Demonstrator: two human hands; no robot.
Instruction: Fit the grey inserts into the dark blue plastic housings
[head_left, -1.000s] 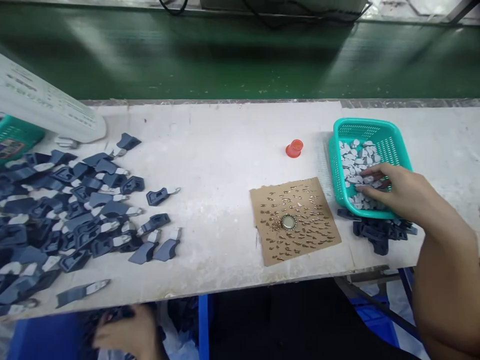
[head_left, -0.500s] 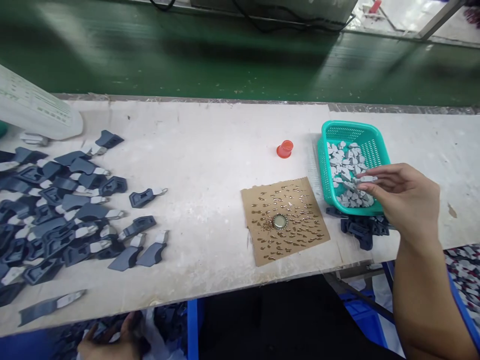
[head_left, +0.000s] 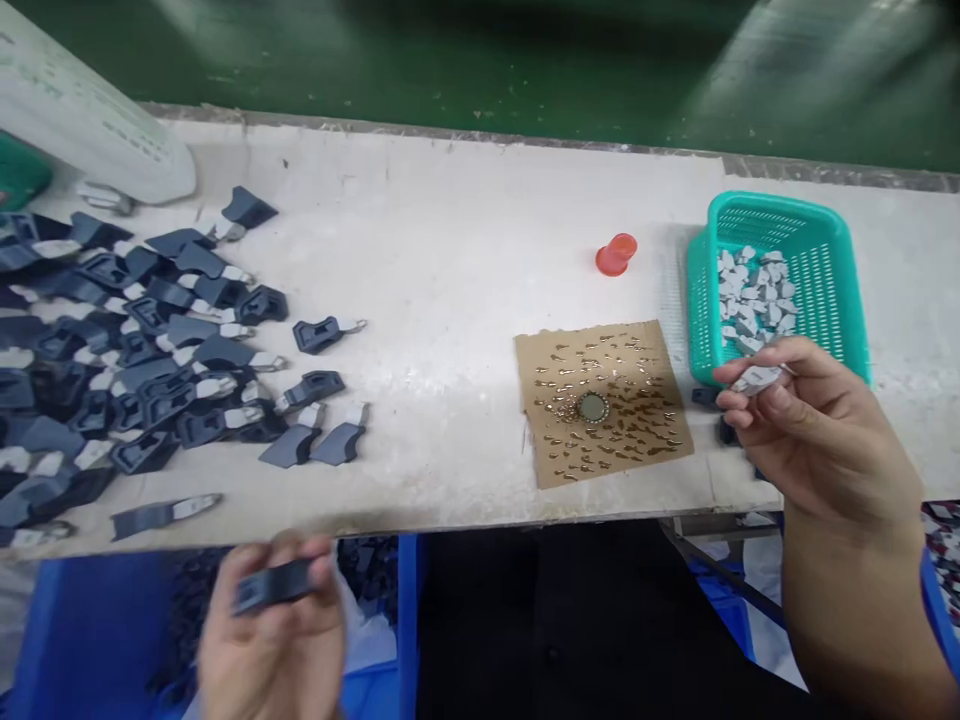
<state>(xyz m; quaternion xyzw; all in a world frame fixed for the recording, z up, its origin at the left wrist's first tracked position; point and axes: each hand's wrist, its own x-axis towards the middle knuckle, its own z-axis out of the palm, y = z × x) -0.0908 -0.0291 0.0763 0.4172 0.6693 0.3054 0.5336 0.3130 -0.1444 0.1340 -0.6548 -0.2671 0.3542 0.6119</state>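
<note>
Since the earlier frame, the left hand (head_left: 274, 640) had risen from the blue bin (head_left: 407, 615) at the near left, and the right hand (head_left: 840, 445) had drawn nearer from above the basket's contents. Thumb and fingers of the left hand gripped a dark part (head_left: 274, 586) beyond the table's near edge. Fingertips of the right hand pinched a light grey piece (head_left: 756, 379) at the near side of the teal basket (head_left: 700, 300); contact with the rim could not be determined. Loose grey pieces (head_left: 750, 300) lay inside the basket. Left of it, a cardboard sheet (head_left: 534, 352) carried glossy brown spots and a round disc (head_left: 592, 407). A red cup (head_left: 618, 254) occupied the far side of the sheet. Assembled dark-and-grey parts (head_left: 169, 385) covered the table's left end, near a white container (head_left: 90, 110).
</note>
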